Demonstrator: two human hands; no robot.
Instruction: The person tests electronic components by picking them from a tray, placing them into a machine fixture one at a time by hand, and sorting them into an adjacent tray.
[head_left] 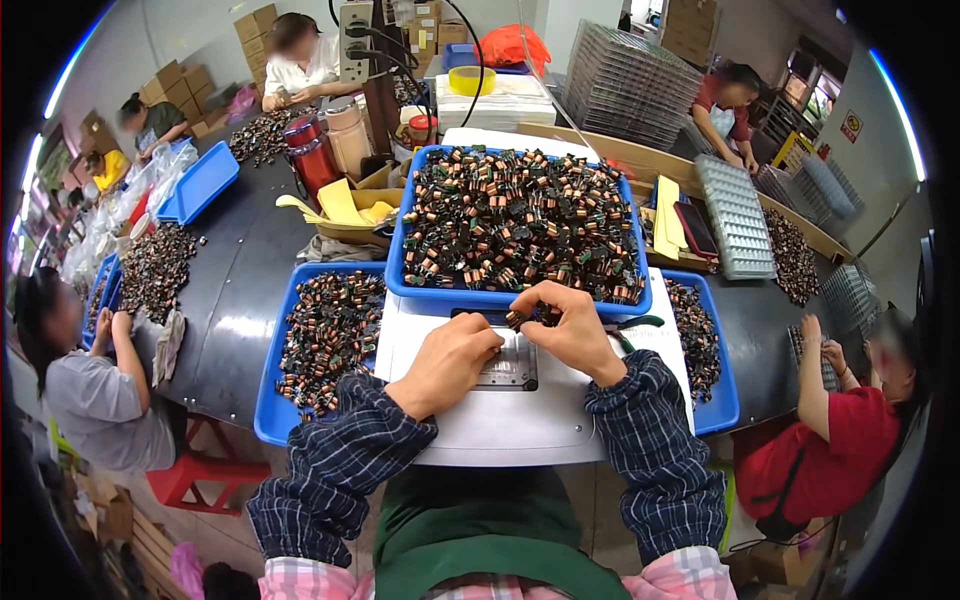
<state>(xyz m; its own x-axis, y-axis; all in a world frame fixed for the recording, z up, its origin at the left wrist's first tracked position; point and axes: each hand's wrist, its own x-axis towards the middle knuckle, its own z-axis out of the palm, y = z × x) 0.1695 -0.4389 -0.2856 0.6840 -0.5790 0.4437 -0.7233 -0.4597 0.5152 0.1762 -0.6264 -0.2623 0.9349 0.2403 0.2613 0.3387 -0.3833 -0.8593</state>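
Observation:
My left hand (pixel 450 362) rests at the left edge of a small metal fixture (pixel 512 362), its fingers bent and pressed together. What they hold, if anything, is hidden. Over the fixture's right side, my right hand (pixel 572 328) curls its thumb and forefinger around a few small copper-wound coils (pixel 532 317) with dark bases. Just beyond both hands, a blue tray (pixel 520 298) is heaped with the same coils. The fixture lies on a white board (pixel 470 430), and green-handled pliers (pixel 632 328) lie to the right of my right hand.
Blue trays of coils flank the board, one left (pixel 268 400) and one right (pixel 715 415). A red thermos (pixel 312 160) and a box with yellow pads (pixel 345 203) stand behind on the left. Stacked clear trays (pixel 630 85) rise at the back. Several people work around the table.

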